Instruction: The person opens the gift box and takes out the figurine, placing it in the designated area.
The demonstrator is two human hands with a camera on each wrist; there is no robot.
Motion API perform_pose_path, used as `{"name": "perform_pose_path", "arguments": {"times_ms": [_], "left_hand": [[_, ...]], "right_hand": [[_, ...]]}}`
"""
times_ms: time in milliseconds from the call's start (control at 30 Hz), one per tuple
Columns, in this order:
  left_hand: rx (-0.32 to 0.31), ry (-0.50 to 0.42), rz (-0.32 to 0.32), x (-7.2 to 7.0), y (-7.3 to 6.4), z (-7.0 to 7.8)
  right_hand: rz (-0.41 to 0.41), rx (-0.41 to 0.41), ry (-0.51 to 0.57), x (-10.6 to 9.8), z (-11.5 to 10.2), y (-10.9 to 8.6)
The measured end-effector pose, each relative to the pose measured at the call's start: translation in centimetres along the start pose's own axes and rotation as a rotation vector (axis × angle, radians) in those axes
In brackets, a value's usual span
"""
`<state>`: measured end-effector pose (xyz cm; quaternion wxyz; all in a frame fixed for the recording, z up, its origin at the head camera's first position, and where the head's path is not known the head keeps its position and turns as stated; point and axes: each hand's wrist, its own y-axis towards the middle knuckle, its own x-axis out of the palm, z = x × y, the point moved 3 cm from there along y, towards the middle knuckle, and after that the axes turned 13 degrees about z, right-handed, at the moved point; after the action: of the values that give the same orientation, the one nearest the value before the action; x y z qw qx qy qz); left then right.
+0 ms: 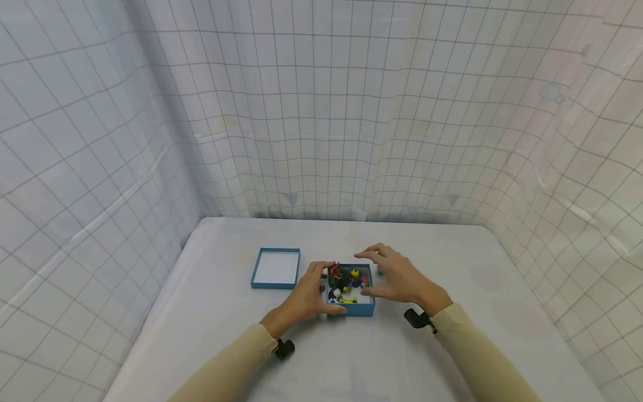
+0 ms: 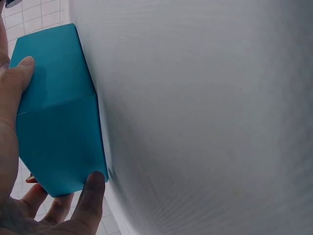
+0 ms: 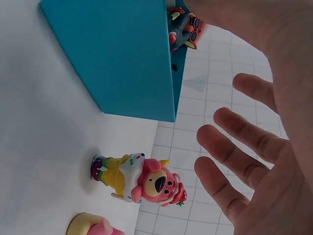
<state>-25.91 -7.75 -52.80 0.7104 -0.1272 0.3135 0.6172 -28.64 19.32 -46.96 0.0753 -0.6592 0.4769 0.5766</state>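
A blue open box (image 1: 358, 310) holds several small colourful toy figures (image 1: 344, 281). My left hand (image 1: 307, 296) grips it from the left, thumb along the front wall and fingers round the side and back; in the left wrist view the thumb presses the blue wall (image 2: 58, 142). My right hand (image 1: 399, 276) hovers at the box's right edge, fingers spread, thumb over the opening, holding nothing. Below those fingers, in the right wrist view, a pink bear figurine (image 3: 156, 181) with a yellow and white body stands on the table beside the box.
Left of the box lies a shallow blue lid (image 1: 275, 268), its white inside facing up. Part of another pink and cream figure (image 3: 98, 226) shows near the bear. A white cloth covers the table (image 1: 226, 335), and gridded white curtains (image 1: 331, 111) hang around it.
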Motion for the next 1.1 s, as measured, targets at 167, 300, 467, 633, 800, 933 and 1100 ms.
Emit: {"name": "perform_pose_path", "arguments": {"times_ms": [167, 300, 467, 633, 800, 933, 1100], "left_hand": [[0.002, -0.001, 0.004, 0.0, 0.0, -0.1], [0.006, -0.013, 0.004, 0.1, 0.1, -0.2], [0.010, -0.025, 0.004, 0.1, 0.1, -0.3], [0.009, -0.030, 0.002, 0.0, 0.1, -0.2], [0.010, -0.040, -0.003, 0.0, 0.1, 0.0], [0.008, -0.046, -0.005, 0.1, 0.0, 0.0], [0.006, -0.044, -0.005, 0.1, 0.0, -0.1]], "right_hand": [[-0.071, 0.029, -0.006, 0.2, -0.5, 0.7], [-0.097, 0.017, 0.008, 0.7, -0.8, 1.1], [-0.130, 0.027, 0.022, 1.4, -1.1, 1.7], [-0.178, 0.056, 0.063, 1.8, -1.4, 2.2], [-0.189, 0.049, 0.093, 2.2, -1.4, 2.4], [-0.182, 0.037, 0.095, 2.3, -1.5, 2.6], [-0.185, 0.040, 0.076, 2.6, -1.8, 2.8]]}}
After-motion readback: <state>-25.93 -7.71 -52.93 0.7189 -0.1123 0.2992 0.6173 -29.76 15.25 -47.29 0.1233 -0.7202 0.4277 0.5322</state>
